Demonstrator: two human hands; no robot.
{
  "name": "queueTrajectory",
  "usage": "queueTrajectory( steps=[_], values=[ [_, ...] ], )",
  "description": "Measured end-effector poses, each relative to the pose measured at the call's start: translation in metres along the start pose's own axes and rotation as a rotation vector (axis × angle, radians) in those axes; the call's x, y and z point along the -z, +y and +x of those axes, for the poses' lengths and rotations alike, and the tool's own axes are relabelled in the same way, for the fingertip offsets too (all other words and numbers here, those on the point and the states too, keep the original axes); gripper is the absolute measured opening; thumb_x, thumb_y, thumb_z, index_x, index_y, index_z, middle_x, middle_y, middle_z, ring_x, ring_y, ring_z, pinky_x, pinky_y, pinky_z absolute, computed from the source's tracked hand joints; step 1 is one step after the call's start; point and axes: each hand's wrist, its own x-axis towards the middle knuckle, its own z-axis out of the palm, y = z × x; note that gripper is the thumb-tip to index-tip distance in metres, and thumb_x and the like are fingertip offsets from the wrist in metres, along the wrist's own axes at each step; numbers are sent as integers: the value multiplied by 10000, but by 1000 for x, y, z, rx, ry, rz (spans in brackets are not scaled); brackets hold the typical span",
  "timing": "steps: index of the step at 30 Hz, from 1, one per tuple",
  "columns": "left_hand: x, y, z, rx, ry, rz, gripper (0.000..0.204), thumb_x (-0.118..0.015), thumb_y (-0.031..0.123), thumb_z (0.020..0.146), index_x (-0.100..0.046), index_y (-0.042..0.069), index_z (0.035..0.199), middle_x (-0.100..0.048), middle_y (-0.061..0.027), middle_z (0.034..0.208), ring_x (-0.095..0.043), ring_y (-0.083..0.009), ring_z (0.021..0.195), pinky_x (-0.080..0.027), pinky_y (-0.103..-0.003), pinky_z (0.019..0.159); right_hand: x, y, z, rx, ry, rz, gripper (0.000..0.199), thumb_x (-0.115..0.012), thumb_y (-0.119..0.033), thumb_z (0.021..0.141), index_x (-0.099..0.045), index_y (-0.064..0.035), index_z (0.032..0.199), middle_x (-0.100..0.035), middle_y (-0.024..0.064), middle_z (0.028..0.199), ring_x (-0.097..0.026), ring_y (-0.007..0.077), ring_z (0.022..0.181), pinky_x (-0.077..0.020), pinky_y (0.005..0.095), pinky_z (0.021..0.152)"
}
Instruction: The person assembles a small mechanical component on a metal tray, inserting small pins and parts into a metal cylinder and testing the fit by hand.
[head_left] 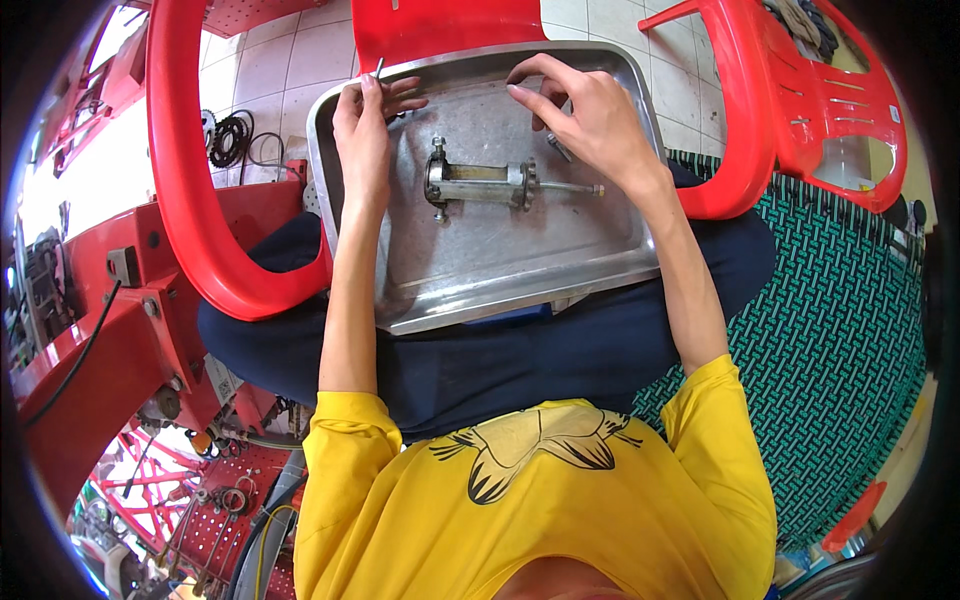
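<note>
A dented metal tray (pixel 520 270) rests on my lap. In its middle lies a grey metal cylinder part (pixel 480 184) with end flanges and a thin threaded rod sticking out to the right. My left hand (pixel 366 130) sits at the tray's far-left corner, fingers pinched on a thin metal pin (pixel 379 68) that points up. My right hand (pixel 590 115) hovers over the far-right part of the tray, fingers curled and apart; I cannot tell whether anything small is in it. A small bolt (pixel 559 148) lies just under that hand.
A red plastic chair (pixel 200 200) curves around the tray's left side and another red chair (pixel 800 90) stands at the right. A chain sprocket (pixel 226 140) lies on the tiled floor. A green woven mat (pixel 840 330) covers the right; red metal frames fill the left.
</note>
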Motion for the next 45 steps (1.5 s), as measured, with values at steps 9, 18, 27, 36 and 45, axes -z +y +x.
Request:
queueTrajectory(
  steps=[9,18,27,36,45],
  values=[
    [-3,0,-2,-53,-20,8,425,-404,339,1142,-551,-59,1171,-733,-227,1113,-761,-278,899,-584,-373,847,-2,2,0,-8,-7,-4,254,-642,-338,1018,-705,-143,1169,-730,66,720,-754,194,707,-526,307,682],
    [-5,1,-2,-17,-38,63,425,-406,345,1140,-552,-51,1186,-731,-215,1108,-758,-265,879,-607,-384,802,-3,1,1,0,-10,-31,257,-638,-337,1022,-704,-141,1174,-737,68,731,-760,195,720,-535,305,694],
    [-13,6,-10,30,-45,64,409,-406,352,1139,-542,-29,1201,-732,-203,1133,-756,-265,896,-580,-364,805,-3,2,0,-3,-20,-25,243,-649,-312,1015,-708,-129,1163,-738,79,742,-755,202,715,-537,311,686],
    [-15,8,-12,58,-48,64,383,-406,351,1140,-539,-6,1186,-735,-168,1148,-750,-225,905,-573,-347,798,-5,3,0,3,-6,-19,264,-654,-366,1006,-720,-150,1143,-746,99,762,-740,288,723,-568,400,707],
    [-18,5,-15,138,-105,98,460,-415,403,1127,-556,-6,1284,-725,-151,1201,-746,-237,1009,-611,-369,839,-7,5,0,-7,-30,-47,258,-654,-363,1003,-718,-153,1139,-747,109,766,-742,305,738,-573,416,716]
  ],
)
